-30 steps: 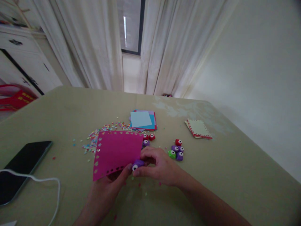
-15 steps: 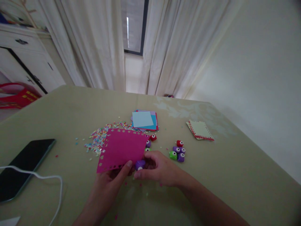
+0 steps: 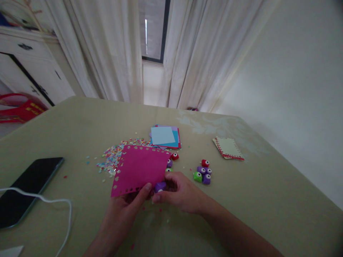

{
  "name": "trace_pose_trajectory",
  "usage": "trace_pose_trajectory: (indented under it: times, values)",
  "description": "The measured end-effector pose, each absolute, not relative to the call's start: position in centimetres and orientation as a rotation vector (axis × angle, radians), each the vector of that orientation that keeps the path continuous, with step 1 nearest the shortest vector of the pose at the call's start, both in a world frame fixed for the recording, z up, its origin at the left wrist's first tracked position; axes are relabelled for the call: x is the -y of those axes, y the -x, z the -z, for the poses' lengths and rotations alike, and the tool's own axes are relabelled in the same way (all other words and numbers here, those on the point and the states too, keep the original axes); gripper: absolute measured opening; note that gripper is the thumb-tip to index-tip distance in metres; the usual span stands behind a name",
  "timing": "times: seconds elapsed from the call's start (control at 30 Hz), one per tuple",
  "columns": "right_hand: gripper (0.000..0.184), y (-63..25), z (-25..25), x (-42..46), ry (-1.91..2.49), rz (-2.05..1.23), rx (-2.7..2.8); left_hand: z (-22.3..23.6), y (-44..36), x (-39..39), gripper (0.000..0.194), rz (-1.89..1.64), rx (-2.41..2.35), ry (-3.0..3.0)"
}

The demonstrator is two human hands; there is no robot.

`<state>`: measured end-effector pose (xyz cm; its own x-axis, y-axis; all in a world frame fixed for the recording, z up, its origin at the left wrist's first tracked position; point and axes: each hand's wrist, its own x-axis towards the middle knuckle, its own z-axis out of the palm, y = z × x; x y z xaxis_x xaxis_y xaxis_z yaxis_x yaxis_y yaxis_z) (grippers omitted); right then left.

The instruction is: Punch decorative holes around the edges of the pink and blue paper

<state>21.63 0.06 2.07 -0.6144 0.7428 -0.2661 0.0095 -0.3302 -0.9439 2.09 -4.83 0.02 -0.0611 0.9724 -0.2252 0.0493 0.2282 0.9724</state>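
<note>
left hand point(image 3: 125, 207) pinches magenta sheet point(image 3: 144, 167) | right hand point(image 3: 184, 192) pinches purple punch point(image 3: 160, 186) | sheet: shaped holes along three edges

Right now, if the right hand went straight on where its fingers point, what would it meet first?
Beyond the purple punch it holds, the right hand would probably meet the left hand, though the pink card looks nearly as close; depth is unclear.

A room in a home — long pale curtains point(image 3: 102, 50), a white drawered cabinet point(image 3: 34, 60).
</note>
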Motion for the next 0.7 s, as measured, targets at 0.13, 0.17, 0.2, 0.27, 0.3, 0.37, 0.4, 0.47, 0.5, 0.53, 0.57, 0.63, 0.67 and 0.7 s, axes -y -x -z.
trace_pose_trajectory:
  times: [0.13, 0.17, 0.2, 0.27, 0.3, 0.37, 0.4, 0.47, 0.5, 0.53, 0.57, 0.63, 0.67, 0.7]
  values:
    - [0.042, -21.58, -2.18, 0.01, 1.029, -1.96, 1.449, -0.11, -2.02, 4.99, 0.039, -1.006, -1.423, -1.045]
    - [0.043, -21.58, -2.24, 0.03, 1.029, -1.956, 1.453, -0.13, -2.05, 5.0, 0.038, -1.019, -1.416, -1.041]
    - [0.043, -21.59, -2.31, 0.04, 1.028, -1.953, 1.459, -0.14, -2.08, 5.01, 0.038, -1.034, -1.407, -1.035]
    - [0.044, -21.63, -2.46, 0.06, 1.037, -1.926, 1.481, -0.22, -2.12, 4.98, 0.037, -1.045, -1.386, -1.023]
    - [0.044, -21.64, -2.54, 0.06, 1.051, -1.908, 1.491, -0.28, -2.14, 4.96, 0.037, -1.041, -1.376, -1.022]
    - [0.044, -21.62, -2.67, 0.09, 1.082, -1.882, 1.511, -0.44, -2.16, 4.87, 0.036, -1.043, -1.369, -1.024]
    - [0.044, -21.57, -2.71, 0.12, 1.082, -1.882, 1.513, -0.54, -2.17, 4.81, 0.036, -1.05, -1.367, -1.026]
    - [0.044, -21.41, -2.72, 0.23, 1.043, -1.899, 1.502, -0.74, -2.21, 4.68, 0.035, -1.062, -1.36, -1.018]
    - [0.044, -21.3, -2.67, 0.29, 1.015, -1.903, 1.491, -0.82, -2.24, 4.62, 0.035, -1.066, -1.357, -1.009]
    - [0.044, -21.2, -2.59, 0.35, 0.989, -1.903, 1.477, -0.88, -2.27, 4.57, 0.035, -1.073, -1.356, -1.001]
    - [0.044, -21.11, -2.48, 0.4, 0.972, -1.901, 1.46, -0.9, -2.3, 4.53, 0.035, -1.075, -1.353, -0.994]
    - [0.042, -21.04, -2.24, 0.38, 0.97, -1.911, 1.432, -0.8, -2.34, 4.49, 0.034, -1.078, -1.354, -0.984]
    - [0.042, -21.08, -2.15, 0.31, 0.969, -1.935, 1.42, -0.7, -2.34, 4.49, 0.034, -1.083, -1.354, -0.984]
    - [0.042, -21.18, -2.1, 0.21, 0.962, -1.969, 1.413, -0.57, -2.34, 4.49, 0.034, -1.093, -1.356, -0.986]
